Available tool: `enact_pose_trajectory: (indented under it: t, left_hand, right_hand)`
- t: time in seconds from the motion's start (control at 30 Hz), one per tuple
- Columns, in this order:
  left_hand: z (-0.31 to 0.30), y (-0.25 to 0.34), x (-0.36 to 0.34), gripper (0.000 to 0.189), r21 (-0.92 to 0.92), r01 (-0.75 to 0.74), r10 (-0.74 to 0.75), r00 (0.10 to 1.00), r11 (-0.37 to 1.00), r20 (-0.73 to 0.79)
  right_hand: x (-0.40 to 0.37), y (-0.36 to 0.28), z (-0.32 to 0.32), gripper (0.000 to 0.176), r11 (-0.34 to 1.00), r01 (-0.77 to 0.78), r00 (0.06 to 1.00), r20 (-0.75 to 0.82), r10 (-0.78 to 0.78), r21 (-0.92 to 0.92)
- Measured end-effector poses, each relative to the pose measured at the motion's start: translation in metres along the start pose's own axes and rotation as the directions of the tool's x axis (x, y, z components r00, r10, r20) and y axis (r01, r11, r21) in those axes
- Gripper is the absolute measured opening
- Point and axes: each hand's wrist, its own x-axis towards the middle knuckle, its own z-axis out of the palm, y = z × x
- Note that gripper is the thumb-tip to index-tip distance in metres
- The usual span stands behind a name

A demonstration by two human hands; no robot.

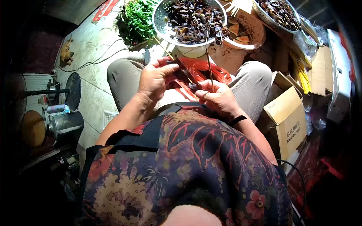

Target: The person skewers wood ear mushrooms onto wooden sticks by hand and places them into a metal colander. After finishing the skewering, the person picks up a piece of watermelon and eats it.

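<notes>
The dark strip (183, 72) lies between the hands, slanting from the left hand (152, 77), which pinches its upper end, toward the right hand (218, 98), which pinches a near-upright thin stick (209, 64). The strip's lower end seems near the right fingertips.

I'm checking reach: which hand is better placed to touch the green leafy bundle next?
Probably the left hand, nearer the green leafy bundle; the right hand is farther across. Both look occupied.
</notes>
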Motion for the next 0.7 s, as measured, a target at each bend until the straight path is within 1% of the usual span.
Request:
enact_pose_trajectory:
  t: [0.03, 0.07, 0.13, 0.17, 0.27, 0.33, 0.37, 0.4, 0.47, 0.53, 0.6, 0.63, 0.67, 0.7]
  left_hand:
    - [-0.001, 0.006, -0.001, 0.024, -0.007, 0.038, -0.038, 0.998, 0.999, 0.054]
    - [0.000, 0.004, -0.002, 0.024, -0.008, 0.034, -0.034, 0.998, 0.999, 0.048]
    - [0.001, 0.005, -0.002, 0.024, 0.014, 0.047, -0.049, 0.991, 0.999, 0.121]
    - [0.003, 0.006, -0.004, 0.024, 0.048, 0.039, -0.044, 0.993, 0.998, 0.108]
    - [0.006, 0.006, -0.006, 0.023, 0.071, 0.037, -0.046, 0.991, 0.997, 0.123]
    - [0.005, 0.005, -0.005, 0.023, 0.035, 0.052, -0.056, 0.988, 0.998, 0.143]
    - [0.003, 0.006, -0.004, 0.022, 0.001, 0.067, -0.066, 0.984, 0.998, 0.166]
    - [0.001, 0.006, -0.003, 0.022, -0.001, 0.066, -0.065, 0.984, 0.998, 0.169]
    - [-0.003, 0.006, 0.002, 0.023, -0.029, 0.077, -0.073, 0.988, 0.997, 0.134]
    - [-0.006, 0.006, 0.006, 0.023, -0.008, 0.093, -0.091, 0.989, 0.996, 0.116]
    - [-0.009, 0.006, 0.010, 0.023, -0.035, 0.127, -0.124, 0.988, 0.991, 0.089]
    - [-0.008, 0.007, 0.011, 0.022, -0.023, 0.138, -0.135, 0.986, 0.990, 0.098]
    - [-0.007, 0.008, 0.012, 0.022, -0.021, 0.138, -0.135, 0.986, 0.990, 0.101]
    - [-0.004, 0.010, 0.013, 0.022, -0.011, 0.145, -0.142, 0.980, 0.989, 0.140]
  right_hand:
    - [0.000, 0.002, 0.001, 0.016, 1.000, 0.019, 1.000, -0.006, -0.019, 0.010]
    - [-0.001, 0.004, -0.001, 0.016, 1.000, 0.017, 1.000, 0.001, -0.017, 0.008]
    - [0.000, 0.009, 0.000, 0.018, 0.997, 0.056, 0.998, 0.006, -0.056, -0.047]
    - [-0.001, 0.010, 0.000, 0.018, 0.997, 0.058, 0.998, 0.007, -0.058, -0.047]
    - [-0.005, 0.009, 0.000, 0.019, 0.999, 0.034, 0.999, 0.034, -0.033, -0.020]
    - [-0.010, 0.002, 0.002, 0.020, 0.995, -0.064, 0.998, -0.001, 0.064, 0.071]
    - [-0.008, 0.002, -0.007, 0.022, 0.995, -0.095, 0.995, 0.004, 0.095, 0.039]
    - [-0.009, -0.004, -0.004, 0.022, 0.997, -0.076, 0.995, -0.058, 0.077, 0.016]
    - [-0.007, -0.008, -0.016, 0.022, 0.994, -0.106, 0.986, -0.130, 0.100, -0.040]
    - [-0.002, -0.011, -0.021, 0.022, 0.998, -0.061, 0.974, -0.217, 0.065, 0.025]
    - [-0.001, -0.018, -0.021, 0.022, 0.999, 0.001, 0.976, -0.219, -0.012, -0.052]
    - [0.000, -0.021, -0.016, 0.023, 0.996, 0.037, 0.967, -0.250, -0.057, -0.083]
    - [0.001, -0.025, -0.012, 0.023, 0.996, 0.041, 0.966, -0.252, -0.060, -0.082]
    - [0.002, -0.030, -0.008, 0.024, 0.994, 0.066, 0.973, -0.215, -0.084, -0.093]
